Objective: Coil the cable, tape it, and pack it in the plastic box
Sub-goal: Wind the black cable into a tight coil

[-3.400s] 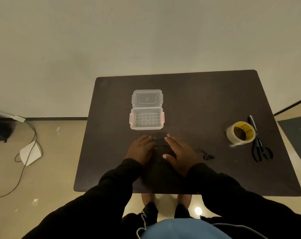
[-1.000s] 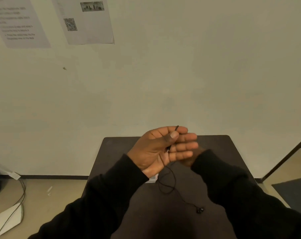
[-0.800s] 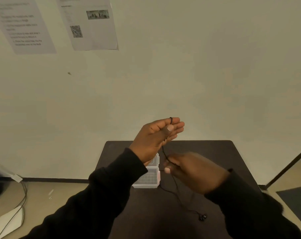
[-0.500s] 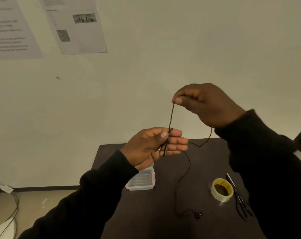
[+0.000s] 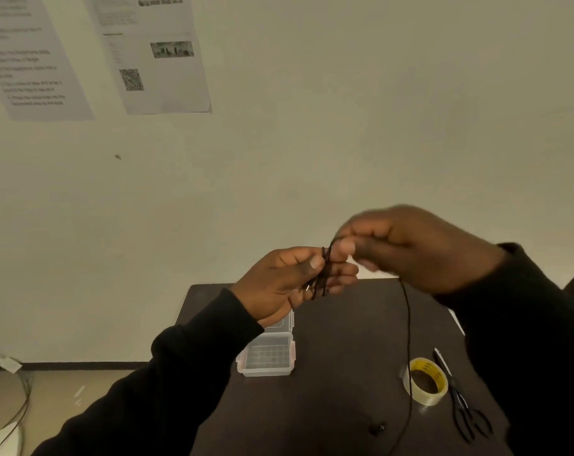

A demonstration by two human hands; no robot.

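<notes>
Left hand has its fingers curled around a few loops of the thin black cable, thumb pinning them. Right hand, blurry, pinches the strand right beside it. Both up above the table; open plastic box sits on it under the left hand.

Your right hand is motion-blurred. Your left hand covers the box lid's near corner. The cable leaves the bottom edge. Poster text is illegible.
</notes>
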